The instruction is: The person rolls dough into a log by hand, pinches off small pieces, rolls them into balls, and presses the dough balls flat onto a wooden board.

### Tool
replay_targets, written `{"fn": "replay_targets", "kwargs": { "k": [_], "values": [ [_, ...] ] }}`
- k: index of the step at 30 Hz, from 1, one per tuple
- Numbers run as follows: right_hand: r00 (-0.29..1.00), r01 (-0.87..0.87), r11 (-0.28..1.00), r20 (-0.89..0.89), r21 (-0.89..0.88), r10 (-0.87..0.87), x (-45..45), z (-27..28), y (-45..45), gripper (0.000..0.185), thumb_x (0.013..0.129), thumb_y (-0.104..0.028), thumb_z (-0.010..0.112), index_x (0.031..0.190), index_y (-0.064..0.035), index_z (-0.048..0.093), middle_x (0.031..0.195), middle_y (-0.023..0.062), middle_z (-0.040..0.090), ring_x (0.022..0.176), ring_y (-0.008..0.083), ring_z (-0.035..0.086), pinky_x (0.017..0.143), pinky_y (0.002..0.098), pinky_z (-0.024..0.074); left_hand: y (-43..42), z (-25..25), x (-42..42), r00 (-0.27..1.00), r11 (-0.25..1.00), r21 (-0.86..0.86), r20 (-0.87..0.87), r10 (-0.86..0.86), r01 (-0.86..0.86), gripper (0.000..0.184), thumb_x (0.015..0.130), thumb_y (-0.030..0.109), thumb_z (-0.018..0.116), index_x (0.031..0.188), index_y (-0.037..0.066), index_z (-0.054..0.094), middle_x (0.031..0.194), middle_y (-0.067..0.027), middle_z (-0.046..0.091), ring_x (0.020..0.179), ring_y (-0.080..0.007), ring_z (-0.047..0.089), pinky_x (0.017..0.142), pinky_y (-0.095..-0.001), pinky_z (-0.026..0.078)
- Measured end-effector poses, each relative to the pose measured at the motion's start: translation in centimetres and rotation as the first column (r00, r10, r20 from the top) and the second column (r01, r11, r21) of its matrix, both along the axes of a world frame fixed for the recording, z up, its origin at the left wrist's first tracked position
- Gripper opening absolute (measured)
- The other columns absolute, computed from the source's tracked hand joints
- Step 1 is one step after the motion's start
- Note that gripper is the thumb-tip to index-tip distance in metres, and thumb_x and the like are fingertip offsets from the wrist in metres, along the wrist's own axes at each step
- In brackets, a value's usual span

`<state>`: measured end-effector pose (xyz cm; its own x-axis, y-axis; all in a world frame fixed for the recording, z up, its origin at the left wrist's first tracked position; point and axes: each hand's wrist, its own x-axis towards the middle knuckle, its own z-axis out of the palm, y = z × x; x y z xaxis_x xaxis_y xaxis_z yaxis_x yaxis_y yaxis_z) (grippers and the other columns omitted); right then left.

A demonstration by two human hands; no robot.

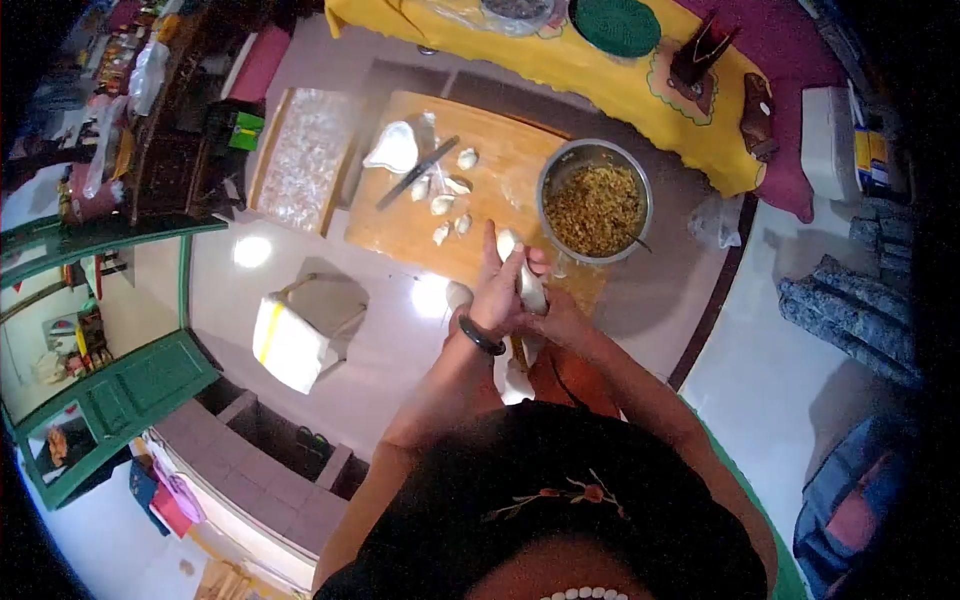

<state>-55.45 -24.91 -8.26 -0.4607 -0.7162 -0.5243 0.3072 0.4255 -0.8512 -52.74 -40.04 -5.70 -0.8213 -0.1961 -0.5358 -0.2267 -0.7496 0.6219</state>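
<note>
My left hand [497, 292], with a dark bangle at its wrist, and my right hand [558, 318] together hold a long piece of white dough [531, 288] over the near edge of a wooden board [400, 228]. Several small dough pieces [442, 205] lie on the board beside a dark-bladed knife [418, 172]. Farther left sits a larger white lump or dish [392, 147]; which one, I cannot tell. Right of my hands stands a metal bowl [646, 216] of brown-yellow filling [592, 208] with a spoon handle at its rim.
A floured tray [300, 160] lies left of the board. Behind is a table with a yellow cloth [480, 50], bearing a green round mat [615, 25]. A white-covered chair [290, 345] stands at the left, and a plastic bag [715, 222] lies right of the bowl.
</note>
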Motion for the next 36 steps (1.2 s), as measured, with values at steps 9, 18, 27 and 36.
{"fn": "replay_targets", "kwargs": {
  "k": [9, 18, 27, 36],
  "values": [
    [0.576, -0.076, 0.985, -0.814, -0.153, -0.082, -3.6, -11.5, 0.6, 0.046, 0.071, -0.030, 0.079, 0.112, -0.0137, 0.065, 0.110, 0.0117, 0.069, 0.110, 0.0329, 0.060, 0.094, 0.0469, 0.0459, -0.5, -9.0, -1.5, 0.978, 0.736, 0.655, 0.022, 0.209, -0.172, 0.072, 0.101, 0.013, 0.050, 0.155, 0.016, 0.002, 0.096, -0.0112, 0.057, 0.076, -0.0193, 0.055, 0.070, -0.0347, 0.052],
    [0.900, 0.030, 1.000, -0.436, 0.009, -0.023, -1.2, -19.7, -2.0, 0.051, 0.075, -0.027, 0.078, 0.116, -0.0043, 0.059, 0.103, 0.0174, 0.066, 0.104, 0.0374, 0.062, 0.087, 0.0458, 0.0491, 1.2, -18.6, -1.2, 0.996, 0.912, -0.402, -0.059, 0.061, -0.080, 0.107, 0.091, 0.009, 0.066, 0.152, 0.013, -0.022, 0.102, -0.0107, 0.056, 0.083, -0.0191, 0.061, 0.070, -0.0314, 0.054],
    [0.825, 0.207, 0.974, -0.519, -0.092, -0.224, -2.7, -26.3, -3.8, 0.045, 0.076, -0.024, 0.077, 0.113, -0.0073, 0.058, 0.108, 0.0153, 0.065, 0.101, 0.0297, 0.063, 0.084, 0.0387, 0.0487, 0.6, -24.1, -3.2, 0.939, 0.922, -0.277, -0.285, 0.190, -0.270, 0.085, 0.098, 0.011, 0.055, 0.156, 0.015, -0.007, 0.079, -0.0057, 0.056, 0.055, -0.0094, 0.047, 0.050, -0.0244, 0.043],
    [0.624, 0.223, 0.949, -0.715, -0.224, -0.315, -0.7, -28.8, -2.5, 0.024, 0.075, -0.006, 0.070, 0.098, -0.0041, 0.062, 0.085, 0.0206, 0.067, 0.084, 0.0388, 0.067, 0.071, 0.0441, 0.0524, 0.2, -25.2, -1.4, 0.920, 0.935, 0.332, -0.316, 0.233, -0.122, 0.075, 0.097, 0.020, 0.060, 0.151, 0.018, 0.008, 0.075, -0.0039, 0.050, 0.051, -0.0091, 0.041, 0.046, -0.0238, 0.040]
  ]
}}
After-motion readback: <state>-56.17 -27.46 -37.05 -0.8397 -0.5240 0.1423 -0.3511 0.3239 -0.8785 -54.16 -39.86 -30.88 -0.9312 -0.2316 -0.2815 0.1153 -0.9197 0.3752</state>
